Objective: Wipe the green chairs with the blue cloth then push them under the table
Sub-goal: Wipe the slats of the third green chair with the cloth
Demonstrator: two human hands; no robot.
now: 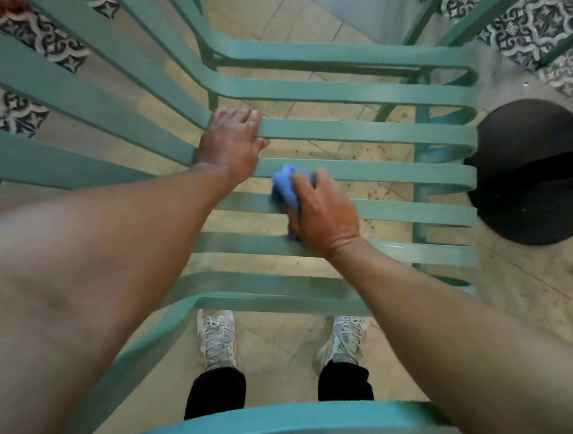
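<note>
Wiping stage, in progress. Your right hand (324, 215) grips the bunched blue cloth (284, 189), fingers curled round it, and presses it on the middle slats of the green chair (379, 132) seat. Your left hand (231, 142) holds the next slat up near its left end, fingers wrapped over the edge, steadying the frame.

Judgement: the task is early to midway. You cannot tell which slats are already clean. The chair stands in the open, so the push under the worktop is not yet done. Other chairs: not confirmed in view.

Surface: flat painted slats with open gaps, floor (329, 153) visible through them. Floor is pale tile with brown specks; patterned tile (529, 27) at the edges. A dark round base (533, 173) sits just right of the seat, possibly the worktop's foot. Your shoes (216, 339) stand behind the chair back.
</note>
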